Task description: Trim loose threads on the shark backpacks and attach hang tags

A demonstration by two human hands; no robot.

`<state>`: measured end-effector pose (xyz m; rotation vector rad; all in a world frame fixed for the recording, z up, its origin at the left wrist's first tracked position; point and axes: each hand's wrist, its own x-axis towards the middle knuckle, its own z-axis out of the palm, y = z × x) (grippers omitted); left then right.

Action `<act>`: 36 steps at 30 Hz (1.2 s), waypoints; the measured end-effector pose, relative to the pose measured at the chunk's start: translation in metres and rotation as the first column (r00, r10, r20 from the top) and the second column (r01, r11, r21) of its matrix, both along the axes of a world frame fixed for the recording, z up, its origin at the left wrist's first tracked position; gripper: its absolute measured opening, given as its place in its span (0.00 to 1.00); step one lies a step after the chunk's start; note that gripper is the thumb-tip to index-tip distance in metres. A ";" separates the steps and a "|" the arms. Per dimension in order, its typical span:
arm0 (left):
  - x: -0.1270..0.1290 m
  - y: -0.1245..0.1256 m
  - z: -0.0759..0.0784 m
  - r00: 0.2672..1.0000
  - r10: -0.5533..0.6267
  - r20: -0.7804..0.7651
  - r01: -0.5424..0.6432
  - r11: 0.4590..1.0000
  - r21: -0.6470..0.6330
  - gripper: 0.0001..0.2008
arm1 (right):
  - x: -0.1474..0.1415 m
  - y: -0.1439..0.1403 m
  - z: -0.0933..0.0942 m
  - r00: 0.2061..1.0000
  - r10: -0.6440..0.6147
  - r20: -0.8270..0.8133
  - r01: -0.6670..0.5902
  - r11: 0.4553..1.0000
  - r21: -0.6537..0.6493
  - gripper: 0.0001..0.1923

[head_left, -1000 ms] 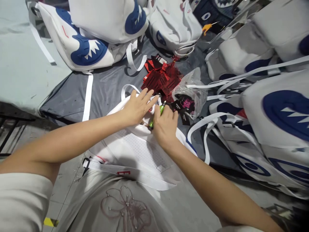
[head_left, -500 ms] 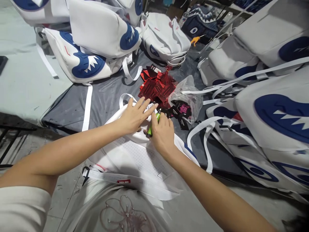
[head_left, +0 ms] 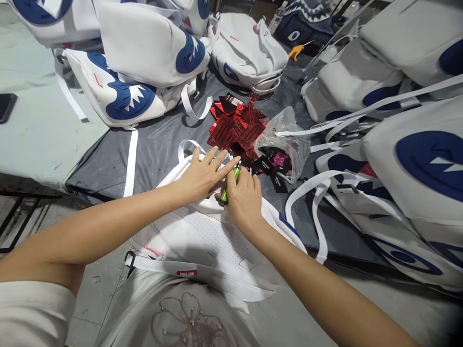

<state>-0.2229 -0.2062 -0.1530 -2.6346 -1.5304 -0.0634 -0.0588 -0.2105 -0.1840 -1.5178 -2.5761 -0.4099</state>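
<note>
A white backpack (head_left: 202, 231) lies against my body, with its perforated back panel and a strap with a red label (head_left: 186, 273) towards me. My left hand (head_left: 203, 177) rests on its top edge, fingers spread and stretched forward. Beside it, my right hand (head_left: 244, 195) is closed around a slim green tool (head_left: 235, 174) with a black end; its exact kind is unclear. The tool's upper end is close to my left fingertips. What lies right under the fingers is hidden. A white strap loop (head_left: 188, 147) stands up beyond my left hand.
Red tags (head_left: 237, 132) are heaped just beyond my hands, beside a clear plastic bag (head_left: 289, 159) with dark tags. White shark-face backpacks are piled left (head_left: 152, 46) and right (head_left: 405, 193). An orange-handled tool (head_left: 296, 51) and a phone-like black object (head_left: 6, 107) lie farther off.
The view has shifted slightly, so the surroundings sit a little differently. Both hands keep nearly the same place on the backpack, and the green tool stays in my right hand.
</note>
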 end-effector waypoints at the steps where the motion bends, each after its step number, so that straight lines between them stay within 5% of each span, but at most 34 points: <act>1: 0.000 0.001 0.000 1.000 -0.003 -0.004 0.003 1.000 -0.002 0.42 | 0.000 0.000 0.000 1.000 -0.001 -0.002 0.001 1.000 -0.001 0.24; 6: 0.001 0.006 -0.003 0.999 -0.014 -0.046 0.012 0.999 -0.037 0.50 | 0.000 0.002 0.001 1.000 0.003 -0.013 -0.003 1.000 -0.017 0.25; 17: 0.000 0.002 0.000 1.000 -0.001 0.016 0.001 1.000 -0.008 0.42 | 0.009 0.004 0.004 0.997 0.058 -0.057 -0.058 0.998 0.005 0.26; 23: -0.001 -0.002 -0.003 0.995 0.086 0.050 -0.086 0.996 -0.001 0.51 | 0.044 -0.012 0.031 0.879 0.237 -0.414 -0.219 0.971 0.091 0.17; 26: 0.000 -0.002 -0.002 0.995 0.090 0.046 -0.089 0.996 -0.024 0.51 | 0.049 -0.014 0.041 0.764 0.160 -0.625 -0.327 0.931 -0.162 0.10; 30: 0.001 0.000 -0.002 0.993 0.109 0.037 -0.107 0.993 -0.052 0.50 | 0.042 0.005 0.050 0.820 0.109 -0.562 -0.453 0.724 -0.520 0.08; 33: 0.001 0.000 -0.003 0.992 0.120 0.049 -0.118 0.992 -0.047 0.47 | 0.037 0.020 0.056 0.895 0.191 -0.402 -0.422 0.655 -0.628 0.12; 36: 0.001 0.000 -0.004 0.991 0.119 0.058 -0.116 0.992 -0.052 0.46 | 0.035 0.020 0.057 0.889 0.283 -0.360 -0.452 0.662 -0.598 0.13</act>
